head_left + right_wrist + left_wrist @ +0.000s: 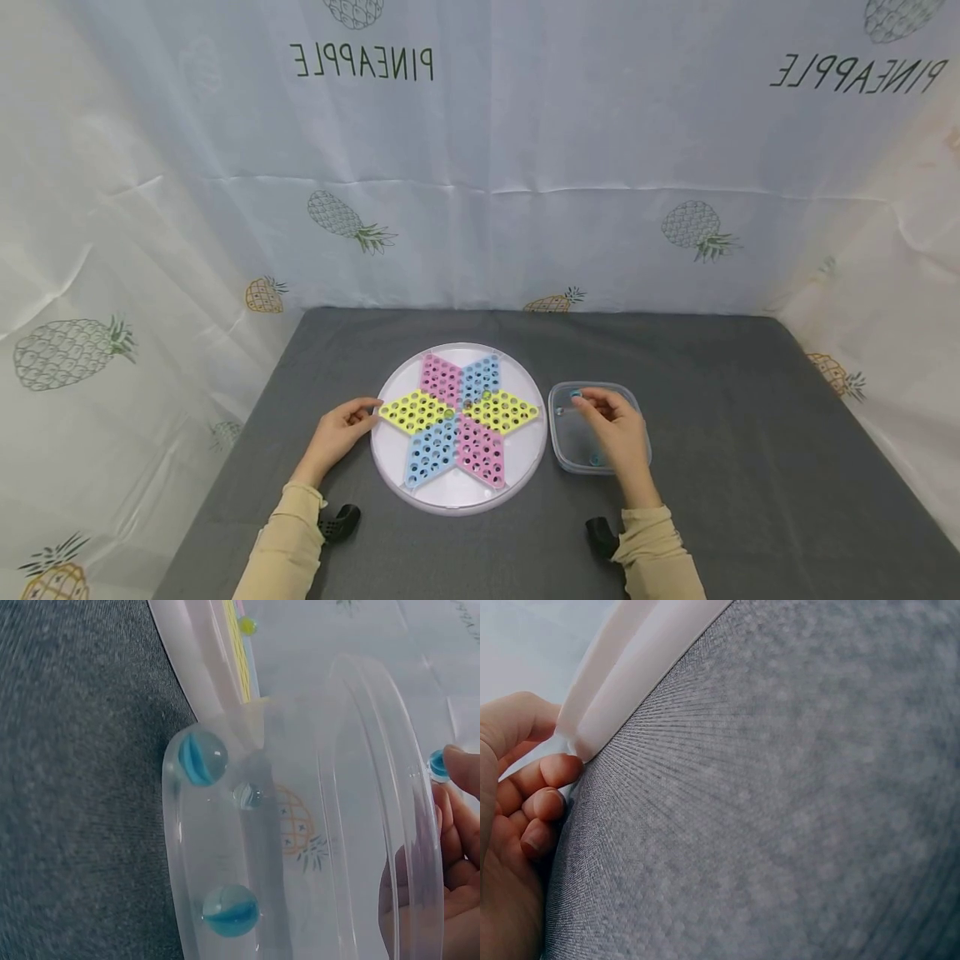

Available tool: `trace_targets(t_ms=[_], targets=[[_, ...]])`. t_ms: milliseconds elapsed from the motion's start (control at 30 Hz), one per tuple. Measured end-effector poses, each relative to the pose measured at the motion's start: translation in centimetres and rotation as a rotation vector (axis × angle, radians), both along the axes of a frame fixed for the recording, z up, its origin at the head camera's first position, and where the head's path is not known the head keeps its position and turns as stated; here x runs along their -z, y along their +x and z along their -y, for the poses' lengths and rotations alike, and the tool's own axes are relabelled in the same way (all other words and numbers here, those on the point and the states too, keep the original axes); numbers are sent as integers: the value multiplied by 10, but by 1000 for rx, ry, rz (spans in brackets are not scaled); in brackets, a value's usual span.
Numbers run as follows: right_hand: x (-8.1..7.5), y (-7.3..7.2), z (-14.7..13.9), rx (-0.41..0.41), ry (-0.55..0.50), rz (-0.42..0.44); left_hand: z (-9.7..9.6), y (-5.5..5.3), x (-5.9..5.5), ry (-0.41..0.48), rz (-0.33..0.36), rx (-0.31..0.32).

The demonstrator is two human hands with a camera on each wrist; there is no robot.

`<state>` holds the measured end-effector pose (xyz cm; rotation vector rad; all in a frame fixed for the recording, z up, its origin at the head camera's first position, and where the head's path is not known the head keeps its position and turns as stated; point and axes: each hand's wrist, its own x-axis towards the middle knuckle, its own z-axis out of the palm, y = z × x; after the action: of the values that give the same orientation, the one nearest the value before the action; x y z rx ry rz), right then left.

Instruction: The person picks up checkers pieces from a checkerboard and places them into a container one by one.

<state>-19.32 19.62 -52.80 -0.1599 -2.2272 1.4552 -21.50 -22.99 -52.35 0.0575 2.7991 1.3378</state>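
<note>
A round white Chinese checkers board [390, 475] with a pink, yellow and blue star lies on the table. My left hand [339, 435] pinches its left rim; in the left wrist view, thumb and forefinger meet at the white edge [634, 675]. Between the thumb and fingertips of my right hand [621, 433] is a blue marble [437, 763], held above a clear plastic box [557, 446]. Inside the box lie blue-streaked marbles [231, 910] and a smaller-looking clear one [247, 796]. Green marbles [448, 413] and a darker one [468, 405] sit near the star's middle.
Grey cloth [750, 467] covers the table, and a white pineapple-print curtain [480, 242] rises behind and at both sides. The box stands close to the board's right edge. Black straps [341, 523] are at both wrists.
</note>
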Motion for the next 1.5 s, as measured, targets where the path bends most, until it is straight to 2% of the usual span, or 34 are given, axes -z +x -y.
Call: trace_targets(t_ms=[200,467,633,833,900,1067,1133,1300,1500], targets=[[-2,0,-1,30,30,27,0,0,-2,-1,-10,3],[1,-3,-3,27,20,29,-1,-1,-5,-22,-6,6],[8,-7,-7,41,58,46,-1,-1,-5,-25,-3,2],[11,-13,-12,104,166,130,-1,-1,-5,-15,-9,11],[3,-11,-11,104,208,160,-1,0,-5,-15,-8,11],[-43,8,2,30,207,236,-1,0,-4,-18,-8,13],[-55,12,6,10,197,272,-1,0,-3,-17,-6,13],[-59,12,7,-13,217,307,-1,0,-3,-13,-6,8],[-55,13,8,-39,221,266,-1,-1,-2,-21,-11,7]])
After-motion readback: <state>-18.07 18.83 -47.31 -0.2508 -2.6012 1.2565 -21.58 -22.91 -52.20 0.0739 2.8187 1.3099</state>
